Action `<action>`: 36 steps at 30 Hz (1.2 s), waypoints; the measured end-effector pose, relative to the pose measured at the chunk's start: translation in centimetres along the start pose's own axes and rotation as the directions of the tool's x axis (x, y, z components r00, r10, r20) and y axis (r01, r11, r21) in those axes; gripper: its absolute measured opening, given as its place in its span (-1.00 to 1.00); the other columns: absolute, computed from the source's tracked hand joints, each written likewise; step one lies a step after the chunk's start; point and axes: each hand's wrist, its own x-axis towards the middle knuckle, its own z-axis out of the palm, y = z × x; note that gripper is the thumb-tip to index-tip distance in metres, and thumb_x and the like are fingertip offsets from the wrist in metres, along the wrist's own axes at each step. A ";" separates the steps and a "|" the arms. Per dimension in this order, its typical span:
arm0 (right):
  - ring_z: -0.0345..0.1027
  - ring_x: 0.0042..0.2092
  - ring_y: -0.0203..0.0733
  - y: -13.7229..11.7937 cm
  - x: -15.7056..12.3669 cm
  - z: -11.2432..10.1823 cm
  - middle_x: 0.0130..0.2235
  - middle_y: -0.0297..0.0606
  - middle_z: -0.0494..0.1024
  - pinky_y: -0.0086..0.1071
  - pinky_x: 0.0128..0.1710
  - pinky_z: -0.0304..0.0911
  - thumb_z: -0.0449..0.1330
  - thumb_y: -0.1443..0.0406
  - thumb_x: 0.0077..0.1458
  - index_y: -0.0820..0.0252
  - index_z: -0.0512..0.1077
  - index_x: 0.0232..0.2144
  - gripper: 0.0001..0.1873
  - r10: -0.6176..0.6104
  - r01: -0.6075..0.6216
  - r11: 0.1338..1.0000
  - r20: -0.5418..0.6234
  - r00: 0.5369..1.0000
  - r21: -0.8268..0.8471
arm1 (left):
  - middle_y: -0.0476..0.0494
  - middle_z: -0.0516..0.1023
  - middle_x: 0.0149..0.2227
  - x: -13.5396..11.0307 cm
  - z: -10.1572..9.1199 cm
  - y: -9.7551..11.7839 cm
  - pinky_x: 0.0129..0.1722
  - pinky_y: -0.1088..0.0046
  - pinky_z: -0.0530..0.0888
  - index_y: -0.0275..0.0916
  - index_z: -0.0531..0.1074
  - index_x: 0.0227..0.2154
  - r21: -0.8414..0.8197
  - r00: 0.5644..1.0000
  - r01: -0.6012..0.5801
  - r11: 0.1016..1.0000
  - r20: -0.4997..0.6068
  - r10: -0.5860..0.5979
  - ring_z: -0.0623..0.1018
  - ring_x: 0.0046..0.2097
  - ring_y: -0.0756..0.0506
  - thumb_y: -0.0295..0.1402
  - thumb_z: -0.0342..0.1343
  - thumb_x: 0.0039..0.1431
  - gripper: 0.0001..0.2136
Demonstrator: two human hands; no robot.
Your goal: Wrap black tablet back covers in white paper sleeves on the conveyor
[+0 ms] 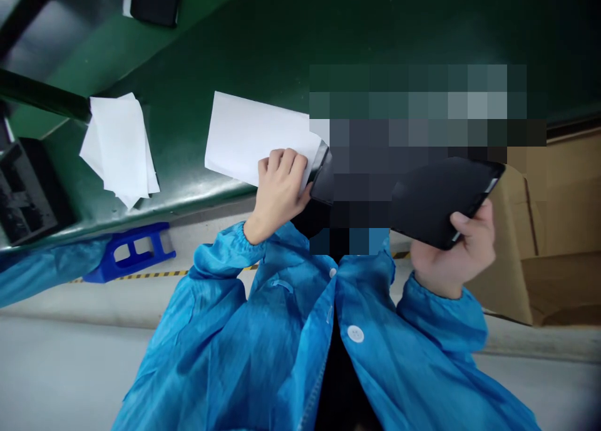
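A flat black tablet-like panel (441,199) with a thin silvery edge is held over the front of the bench. My right hand (472,249) grips its right end, thumb over the rim. At its left end my left hand (282,190) is closed, fingers curled, thumb against the panel's edge. Blurred blocks hide the panel's middle, though its two ends line up as one piece. A white sheet of paper (253,130) lies behind and under my left hand; whether the fingers also pinch it I cannot tell.
White papers (124,146) lie piled on the green bench (188,74) at left. A dark device (154,2) sits farther back, and a black box-like object (32,186) at the left edge. Below is a blue plastic frame (134,249); an open cardboard box (563,230) stands right.
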 end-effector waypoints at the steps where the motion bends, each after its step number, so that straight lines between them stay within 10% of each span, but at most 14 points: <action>1: 0.40 -0.27 -0.26 0.1 -0.1 0.0 -0.37 -0.40 0.56 -0.41 -0.21 0.46 0.25 0.32 -0.28 0.09 0.57 -0.47 -0.81 0.007 -0.007 1.000 0.002 1.000 0.006 | -0.37 0.51 0.01 -0.1 -0.1 0.0 0.06 0.00 0.38 -0.22 0.40 -0.06 -0.001 1.000 -0.001 1.000 0.003 0.001 0.43 0.14 -0.44 -0.32 0.16 0.36 -0.84; 19: 0.36 -0.31 -0.22 0.8 0.0 -1.1 -0.36 -0.35 0.55 -0.33 -0.27 0.39 0.30 0.29 -0.19 0.10 0.52 -0.40 -0.82 0.029 -0.028 0.998 0.006 1.000 -0.048 | -0.08 0.54 -0.41 0.4 -1.6 -4.0 -0.31 0.34 0.46 -0.17 0.49 -0.41 -0.492 0.990 0.018 0.870 -0.110 -0.083 0.47 -0.38 -0.08 -0.46 0.18 0.23 -0.89; 36: 0.39 -0.27 -0.13 1.8 -0.4 -1.4 -0.32 -0.32 0.50 -0.17 -0.20 0.47 0.36 0.22 -0.10 0.02 0.42 -0.39 -0.80 -0.017 0.022 0.994 0.052 0.999 -0.105 | -0.08 0.56 -0.44 1.4 -1.1 -4.9 -0.33 0.38 0.46 -0.17 0.52 -0.40 -0.581 0.988 0.078 0.810 -0.064 -0.141 0.47 -0.38 -0.07 -0.23 0.23 0.33 -0.80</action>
